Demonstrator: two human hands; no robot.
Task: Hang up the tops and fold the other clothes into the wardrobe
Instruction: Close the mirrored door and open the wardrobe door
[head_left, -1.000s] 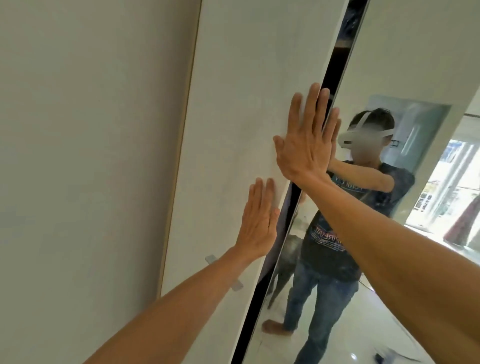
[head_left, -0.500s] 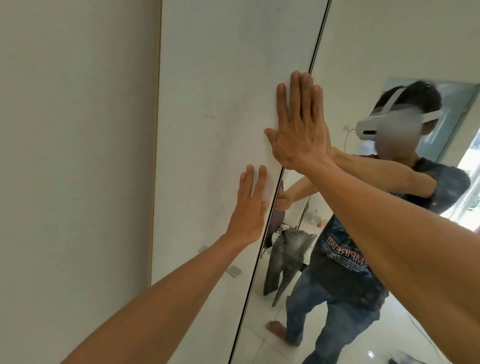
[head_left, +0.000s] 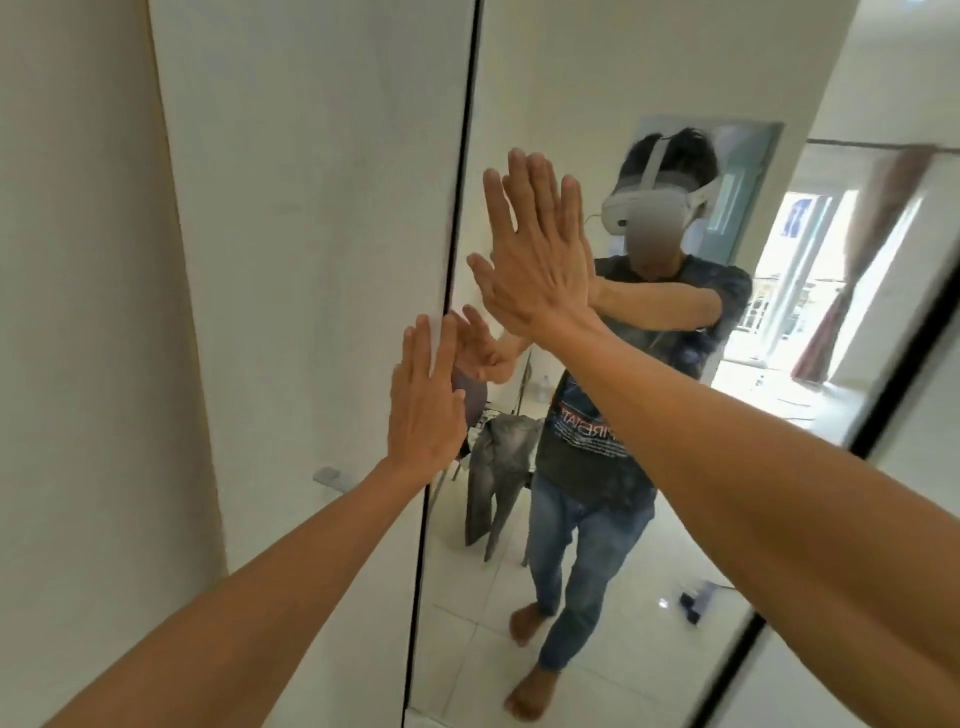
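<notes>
L hand (head_left: 426, 410): flat, fingers straight, on the white door (head_left: 322, 208), tips right by the seam (head_left: 457, 208); holds nothing.
R hand (head_left: 540, 260): higher up, flat on the mirror door (head_left: 597, 78), palm meeting its own reflection; holds nothing.
Hands: apart, one each side of the seam, no grip on anything.
Wardrobe: straight ahead, only the 2 door faces show; the seam is a thin dark line, so it looks shut or nearly shut.
Inside: not visible. No rail, shelf or hanger in view, so contents can't be told.
Clothes: only one item seen, grey trousers (head_left: 498, 478), in the reflection, draped over a chair behind the person. Well apart from the wardrobe, in neither hand.
Step (judged): working the doors w/ flat palms; which way they are meant to go can't be told.
Risk 1: pinch. L fingertips sit at the seam; if the doors slide across each other they could get caught.
Risk 2: slip. Bare palms on smooth glass and panel give little hold, so a hand may skid and the door stay put. The handle (head_left: 330, 475) low on the white door is unused.
Risk 3: weight leaned into the mirror could strain the glass or its track.
Risk 4: bare feet on glossy tile (seen in reflection) could slide during a hard push.
</notes>
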